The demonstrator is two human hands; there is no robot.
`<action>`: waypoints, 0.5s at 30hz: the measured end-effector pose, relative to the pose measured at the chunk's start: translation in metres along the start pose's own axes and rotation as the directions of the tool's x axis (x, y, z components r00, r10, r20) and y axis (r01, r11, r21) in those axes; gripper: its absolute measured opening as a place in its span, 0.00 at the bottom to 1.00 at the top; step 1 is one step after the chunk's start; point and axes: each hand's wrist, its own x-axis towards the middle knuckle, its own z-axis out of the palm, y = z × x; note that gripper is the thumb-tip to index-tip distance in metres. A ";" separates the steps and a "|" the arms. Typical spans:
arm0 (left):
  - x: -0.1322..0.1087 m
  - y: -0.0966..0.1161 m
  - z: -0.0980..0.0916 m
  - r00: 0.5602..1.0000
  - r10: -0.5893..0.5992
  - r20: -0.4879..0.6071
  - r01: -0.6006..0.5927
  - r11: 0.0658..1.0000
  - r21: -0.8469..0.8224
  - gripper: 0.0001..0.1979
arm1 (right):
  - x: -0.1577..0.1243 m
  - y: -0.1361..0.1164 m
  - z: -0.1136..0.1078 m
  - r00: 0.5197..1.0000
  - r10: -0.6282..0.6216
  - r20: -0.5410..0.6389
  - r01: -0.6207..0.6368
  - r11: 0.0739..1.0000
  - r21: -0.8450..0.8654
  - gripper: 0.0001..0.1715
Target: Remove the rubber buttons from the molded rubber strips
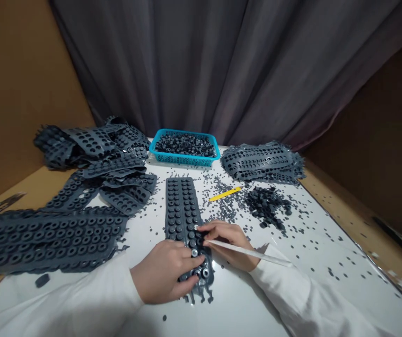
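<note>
**Both hands at the near end of a ring-studded rubber strip**

The left hand (165, 274) lies over the near end of a grey rubber strip (183, 206). Its fingers are pressed together and bent across the top and its thumb is at the near edge, so it seems to clamp the strip against the table (327, 252). Just beside it, the right hand (230, 243) pinches a slim white stick (250, 252) between thumb and fingers. The stick's tip meets the strip between the two hands, and its shaft runs back over the right wrist. Both sleeves are white.

From the hands the strip runs straight away, its rows of moulded rings mostly still seated. Only a few spots under the fingertips look worked loose, so this strip seems barely begun.

Beyond the right hand, small grey scraps (222, 210) litter the table. A yellow tool (225, 194) lies among them, and a heap of loose rings (266, 203) sits further right. Farther out on that side is a stack of sheets (260, 161) with open holes, apparently already emptied. Straight ahead, past the far end of the strip, a blue basket (183, 161) is filled with loose rings.

To the left of the left hand lie broad sheets (46, 236) still full of rings. Behind them is a tangled pile of more sheets (91, 145). A good share appears finished, judging by the basket and the emptied stack, with much still waiting on the left.
</note>
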 end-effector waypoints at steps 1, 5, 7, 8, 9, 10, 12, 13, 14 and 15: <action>0.000 0.000 0.000 1.000 0.002 -0.003 -0.002 1.000 -0.002 0.16 | 0.000 0.000 0.001 1.000 0.001 0.016 -0.001 1.000 0.007 0.06; -0.001 -0.001 0.003 1.000 0.000 0.003 0.000 1.000 -0.003 0.16 | -0.002 0.003 0.003 1.000 -0.011 0.024 0.011 1.000 0.005 0.06; -0.001 -0.001 0.004 1.000 -0.008 0.013 0.008 1.000 -0.005 0.17 | -0.002 0.006 0.002 0.999 -0.037 0.027 0.037 0.999 -0.012 0.05; -0.001 -0.001 0.004 1.000 -0.009 0.018 0.009 1.000 -0.006 0.17 | -0.002 0.008 0.002 0.997 -0.059 0.040 0.061 0.998 -0.026 0.05; 0.000 -0.001 0.004 1.000 -0.008 0.021 0.009 1.000 -0.006 0.17 | -0.001 0.010 0.001 0.994 -0.086 0.060 0.089 0.995 -0.044 0.05; 0.000 -0.001 0.003 1.000 -0.009 0.020 0.009 1.000 -0.005 0.17 | -0.001 0.011 0.001 0.990 -0.117 0.078 0.122 0.990 -0.067 0.05; 0.000 -0.001 0.002 1.000 -0.008 0.017 0.009 1.000 -0.005 0.17 | 0.002 0.015 -0.001 0.981 -0.167 0.100 0.180 0.975 -0.130 0.06; 0.001 0.000 0.002 1.000 -0.008 0.018 0.008 1.000 -0.008 0.17 | 0.004 0.016 -0.003 0.978 -0.185 0.093 0.198 0.966 -0.164 0.07; 0.001 0.000 0.001 1.000 -0.008 0.018 0.008 1.000 -0.011 0.17 | 0.006 0.017 -0.004 0.979 -0.191 0.070 0.201 0.959 -0.198 0.07; 0.001 0.000 0.000 1.000 -0.007 0.018 0.008 1.000 -0.015 0.17 | 0.008 0.017 -0.005 0.983 -0.183 0.029 0.185 0.957 -0.223 0.07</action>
